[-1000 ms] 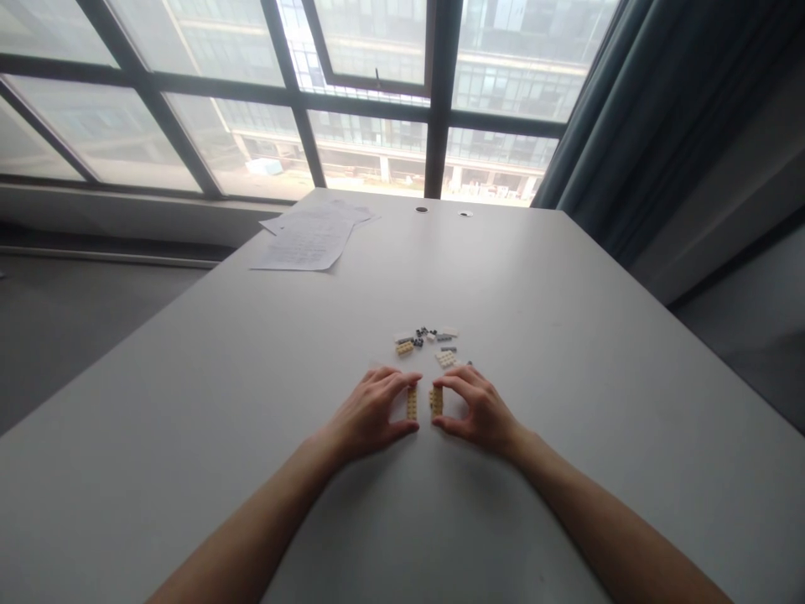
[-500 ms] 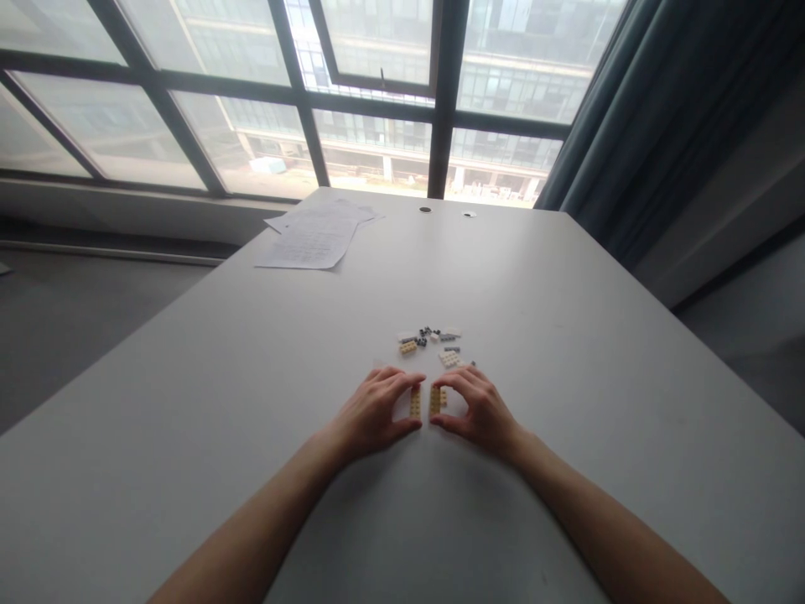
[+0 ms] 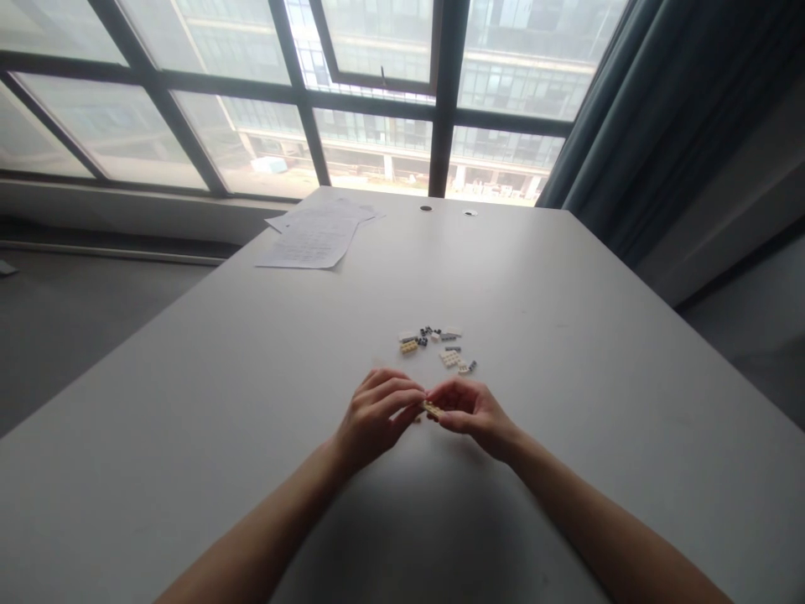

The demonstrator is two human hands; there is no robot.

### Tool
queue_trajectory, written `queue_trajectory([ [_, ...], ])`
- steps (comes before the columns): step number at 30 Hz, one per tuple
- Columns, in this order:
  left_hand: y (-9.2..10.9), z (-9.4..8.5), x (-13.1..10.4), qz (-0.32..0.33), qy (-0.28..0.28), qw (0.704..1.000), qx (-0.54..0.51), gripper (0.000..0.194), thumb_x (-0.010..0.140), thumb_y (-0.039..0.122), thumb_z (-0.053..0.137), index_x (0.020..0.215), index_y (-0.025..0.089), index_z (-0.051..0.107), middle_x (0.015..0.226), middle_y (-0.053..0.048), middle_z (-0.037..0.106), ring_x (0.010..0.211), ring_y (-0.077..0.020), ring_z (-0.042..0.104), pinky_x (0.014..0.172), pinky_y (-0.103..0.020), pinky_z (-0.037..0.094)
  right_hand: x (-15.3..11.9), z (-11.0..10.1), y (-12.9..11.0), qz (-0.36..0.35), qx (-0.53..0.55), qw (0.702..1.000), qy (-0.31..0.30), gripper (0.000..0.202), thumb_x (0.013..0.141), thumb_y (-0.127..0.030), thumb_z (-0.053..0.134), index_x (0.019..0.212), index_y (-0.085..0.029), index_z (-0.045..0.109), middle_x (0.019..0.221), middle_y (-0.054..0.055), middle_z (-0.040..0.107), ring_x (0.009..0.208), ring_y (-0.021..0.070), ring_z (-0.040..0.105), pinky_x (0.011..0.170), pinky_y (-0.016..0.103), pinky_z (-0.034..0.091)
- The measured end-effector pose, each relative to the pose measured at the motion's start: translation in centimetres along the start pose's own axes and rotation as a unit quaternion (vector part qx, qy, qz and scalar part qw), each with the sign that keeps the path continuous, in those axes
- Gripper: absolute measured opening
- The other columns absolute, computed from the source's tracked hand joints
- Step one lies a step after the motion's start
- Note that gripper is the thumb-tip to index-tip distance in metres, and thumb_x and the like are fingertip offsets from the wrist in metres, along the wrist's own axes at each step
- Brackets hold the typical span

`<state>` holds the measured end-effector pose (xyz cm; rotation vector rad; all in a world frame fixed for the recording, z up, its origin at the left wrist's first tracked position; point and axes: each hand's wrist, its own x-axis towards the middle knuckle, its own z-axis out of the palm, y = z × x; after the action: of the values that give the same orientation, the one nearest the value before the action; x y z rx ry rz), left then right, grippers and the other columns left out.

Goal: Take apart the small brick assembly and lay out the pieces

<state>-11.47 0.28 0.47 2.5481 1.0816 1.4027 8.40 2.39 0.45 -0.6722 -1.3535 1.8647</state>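
Note:
Low in the middle of the head view, my right hand (image 3: 473,413) pinches a tan toy building brick (image 3: 433,410) between thumb and fingers, tilted off the table. My left hand (image 3: 385,409) meets it from the other side, its thumb and fingertips closed at the brick's left end. Part of another tan brick (image 3: 417,419) shows beneath the left fingers, mostly hidden. Just beyond the hands lie a white studded plate (image 3: 450,359), a small white piece (image 3: 464,367) and a small grey piece (image 3: 473,366).
Farther along the white table (image 3: 534,285) are a yellow brick (image 3: 408,346), several small black pieces (image 3: 423,341) and grey strips (image 3: 453,348). Printed papers (image 3: 311,239) lie at the far left. Behind stand a window (image 3: 377,143) and a dark curtain (image 3: 604,126).
My right hand has lifted and tilted its tan brick. My left hand has shifted from gripping the left tan brick on the table to the end of the raised one.

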Motion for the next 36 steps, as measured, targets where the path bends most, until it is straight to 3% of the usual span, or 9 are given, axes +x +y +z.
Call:
queue_trajectory([
  [5,0.4,-0.1,-0.2,0.027,0.022,0.999,0.012,0.021,0.081,0.013,0.066,0.099,0.024,0.063,0.084,0.000,0.070,0.078,-0.0140,0.061,0.074,-0.029,0.048,0.2,0.0,-0.1,0.012,0.068,0.994,0.085,0.014,0.066,-0.018,0.075,0.078,-0.017,0.068,0.070,0.000,0.068,0.062,0.0122,0.062,0.062,0.025,0.050],
  [12,1.4,0.0,0.0,0.078,-0.047,0.996,0.017,0.030,0.084,0.019,0.064,0.113,0.026,0.058,0.094,-0.002,0.070,0.085,-0.0153,0.062,0.076,-0.030,0.049,0.4,0.1,-0.3,0.036,0.144,0.980,0.136,0.011,0.065,-0.016,0.073,0.072,-0.016,0.065,0.075,0.002,0.072,0.067,0.0138,0.065,0.068,0.028,0.054],
  [18,1.3,0.1,-0.1,0.064,-0.067,0.995,0.040,0.019,0.083,0.025,0.066,0.101,0.026,0.061,0.110,-0.004,0.067,0.098,-0.0183,0.060,0.082,-0.033,0.049,0.3,0.4,0.0,0.007,0.085,0.987,0.137,0.011,0.065,-0.016,0.074,0.073,-0.016,0.066,0.069,0.001,0.070,0.065,0.0134,0.064,0.065,0.027,0.053],
  [22,1.3,0.4,-0.2,0.019,-0.084,0.996,0.023,0.014,0.084,0.025,0.064,0.097,0.023,0.061,0.115,-0.007,0.065,0.108,-0.0211,0.057,0.090,-0.037,0.048,0.3,0.4,0.4,-0.011,0.053,0.989,0.135,0.014,0.067,-0.019,0.075,0.078,-0.017,0.066,0.069,-0.001,0.068,0.064,0.0128,0.063,0.064,0.027,0.052],
  [28,0.0,-0.5,0.1,-0.041,-0.115,0.993,0.006,0.020,0.081,0.032,0.067,0.096,0.022,0.058,0.112,-0.008,0.065,0.107,-0.0216,0.056,0.093,-0.038,0.044,0.3,0.1,0.9,-0.042,-0.057,0.988,0.140,0.019,0.073,-0.025,0.072,0.089,-0.019,0.063,0.076,0.001,0.068,0.067,0.0152,0.063,0.065,0.031,0.052],
  [30,-1.2,-1.1,0.0,-0.076,-0.130,0.988,0.016,0.023,0.078,0.034,0.070,0.093,0.021,0.057,0.108,-0.007,0.065,0.104,-0.0212,0.057,0.092,-0.037,0.044,0.1,-0.1,1.0,-0.092,-0.192,0.964,0.161,0.015,0.078,-0.023,0.067,0.092,-0.020,0.064,0.083,0.004,0.069,0.074,0.0174,0.063,0.070,0.034,0.052],
  [32,-2.3,-1.6,-0.3,-0.103,-0.156,0.982,0.026,0.024,0.076,0.036,0.072,0.088,0.021,0.058,0.105,-0.007,0.066,0.101,-0.0212,0.058,0.091,-0.037,0.044,-0.1,-0.2,1.1,-0.158,-0.349,0.910,0.159,0.013,0.080,-0.019,0.064,0.093,-0.022,0.066,0.090,0.005,0.068,0.084,0.0203,0.061,0.079,0.038,0.051],
  [36,-3.6,-1.9,-1.0,-0.115,-0.199,0.973,0.038,0.029,0.072,0.039,0.075,0.090,0.021,0.060,0.102,-0.006,0.067,0.100,-0.0224,0.057,0.092,-0.038,0.042,-0.4,-0.2,1.3,-0.233,-0.535,0.808,0.079,0.019,0.083,-0.015,0.060,0.097,-0.024,0.069,0.098,0.006,0.069,0.096,0.0235,0.056,0.089,0.042,0.045],
])
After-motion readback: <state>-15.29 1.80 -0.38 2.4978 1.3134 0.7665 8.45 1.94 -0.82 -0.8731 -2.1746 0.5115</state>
